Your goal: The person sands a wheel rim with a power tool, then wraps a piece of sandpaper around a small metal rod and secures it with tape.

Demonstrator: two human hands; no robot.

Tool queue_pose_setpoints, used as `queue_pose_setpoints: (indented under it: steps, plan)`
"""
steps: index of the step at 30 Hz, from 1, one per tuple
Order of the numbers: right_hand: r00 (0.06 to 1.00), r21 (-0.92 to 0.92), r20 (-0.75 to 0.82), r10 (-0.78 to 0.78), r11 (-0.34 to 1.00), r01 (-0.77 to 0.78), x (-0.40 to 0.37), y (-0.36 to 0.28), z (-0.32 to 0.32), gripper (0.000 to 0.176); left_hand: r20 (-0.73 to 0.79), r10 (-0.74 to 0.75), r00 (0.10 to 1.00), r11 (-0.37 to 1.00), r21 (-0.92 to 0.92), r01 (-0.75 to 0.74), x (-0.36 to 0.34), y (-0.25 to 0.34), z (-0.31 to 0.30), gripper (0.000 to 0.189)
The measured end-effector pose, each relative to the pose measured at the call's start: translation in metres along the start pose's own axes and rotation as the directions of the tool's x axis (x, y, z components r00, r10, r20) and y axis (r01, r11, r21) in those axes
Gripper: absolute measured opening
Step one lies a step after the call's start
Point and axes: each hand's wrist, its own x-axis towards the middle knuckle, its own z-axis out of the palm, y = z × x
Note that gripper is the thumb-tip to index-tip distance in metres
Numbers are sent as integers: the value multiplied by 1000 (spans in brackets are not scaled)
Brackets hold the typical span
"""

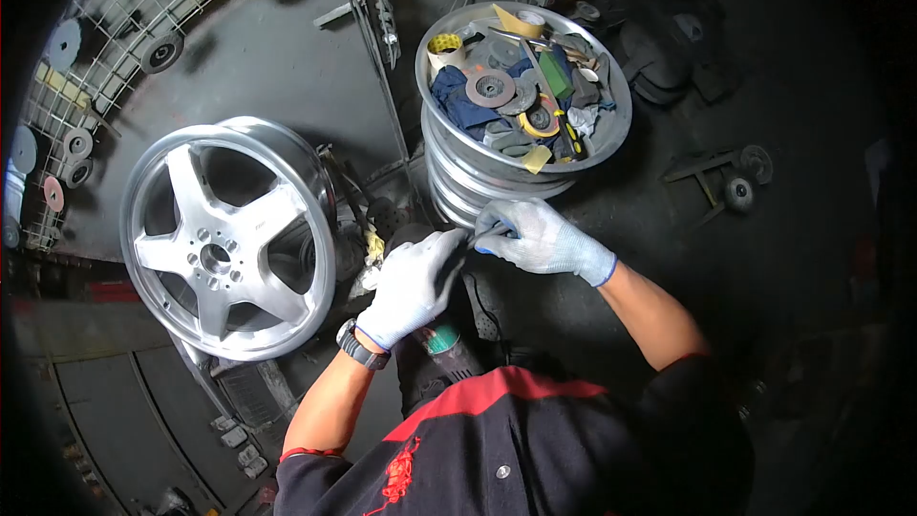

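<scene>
Both my hands wear white knit gloves with grey palms, and their fingertips meet in front of my chest. My right hand [543, 237] pinches thumb against fingers at a small dark piece that I cannot make out. Fingers curled inward, my left hand [411, 285] closes close beside it; what it grips, if anything, is hidden. To the left stands a silver five-spoke alloy wheel [260, 222], tilted up toward me. Below my left hand, a dark power tool with a green band [439, 338] shows between my legs.
An upturned wheel rim [427, 110] ahead holds rags, tape rolls, abrasive discs [489, 88] and a yellow-black screwdriver [571, 134]. A wire rack [95, 48] with discs curves along the upper left. A small wheeled stand [712, 172] sits at right. Cables [368, 0] hang behind.
</scene>
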Motion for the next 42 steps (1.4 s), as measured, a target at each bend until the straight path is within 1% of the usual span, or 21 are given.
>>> queue_pose_setpoints:
  steps: [2, 4, 5, 7, 9, 11, 15, 17, 23, 25, 26, 27, 29, 30, 31, 34, 37, 39, 40, 41, 42]
  plan:
    - [1000, 33, 16, 7, 999, -8, 3, 2, 0, 24, -1, 10, 1000, 1000, -18, -10, -1, -5, -1, 35]
    - [995, 220, 72, -63, 974, 46, 4, 5, -6, 30, 7, 6, 1000, 999, -53, -6, -1, -8, -2, 37]
    - [985, 186, 167, -42, 983, 10, 7, 4, -22, 33, 3, 11, 1000, 999, -53, -11, 1, -8, -2, 37]
    - [981, 399, 109, 158, 897, -189, 12, 24, -48, 35, 4, 2, 1000, 999, -37, -1, 1, -10, -2, 37]
    - [951, 32, -305, 44, 999, -36, 40, 61, -68, 38, 20, -11, 1000, 998, -65, 12, 3, -10, -4, 37]
    - [790, -435, -612, -40, 852, -293, 59, 109, -78, 36, 40, -18, 999, 995, -95, 22, 4, -9, -3, 37]
    - [850, -584, -527, 29, 714, -386, 82, 129, -81, 32, 42, -10, 999, 997, -82, 14, 7, -13, -2, 36]
    - [836, -598, -483, 259, 599, -532, 92, 132, -81, 32, 35, -13, 999, 997, -75, 16, 5, -13, -3, 37]
    - [859, -631, -509, 56, 654, -417, 80, 145, -99, 28, 22, -26, 999, 996, -86, 28, 5, -12, -5, 36]
    - [738, -167, -672, 62, 958, -232, 80, 165, -104, 25, 4, -1, 1000, 997, -73, 1, 8, -13, -3, 35]
    - [761, 164, -604, 236, 971, -171, 76, 165, -111, 22, 5, 4, 1000, 997, -74, -3, 9, -13, -2, 35]
    - [758, 164, -608, 237, 971, -172, 72, 153, -113, 22, 19, -11, 1000, 998, -67, 12, 10, -12, -2, 35]
    - [701, 502, -576, 421, 858, -103, 64, 134, -115, 20, 35, -23, 999, 998, -59, 25, 12, -12, -1, 34]
    - [750, 593, -570, 336, 800, 93, 62, 139, -116, 23, 34, -19, 999, 998, -62, 21, 11, -12, -1, 34]
    - [750, 594, -571, 334, 799, 96, 61, 137, -115, 23, 32, -15, 999, 998, -64, 17, 11, -12, -1, 34]
    - [806, 727, -543, 234, 612, 312, 56, 121, -104, 27, 12, -2, 1000, 998, -58, 3, 9, -11, -1, 34]
    - [880, 707, -467, 85, 634, 314, 39, 90, -69, 30, 29, -26, 999, 997, -68, 28, 6, -10, -3, 34]
    - [931, 714, -361, 49, 656, 243, 28, 76, -43, 33, 57, -70, 996, 995, -62, 73, 6, -4, -8, 34]
    - [949, 792, -261, 175, 601, 107, 20, 68, -29, 35, 88, -104, 991, 992, -58, 110, 5, -2, -10, 34]
    - [967, 784, -236, 93, 607, 133, 17, 78, -11, 33, 80, -118, 990, 991, -59, 123, 3, -3, -9, 34]
    - [968, 744, -226, 108, 661, 100, 15, 78, 3, 31, 27, -72, 997, 995, -64, 73, 2, -5, -7, 34]
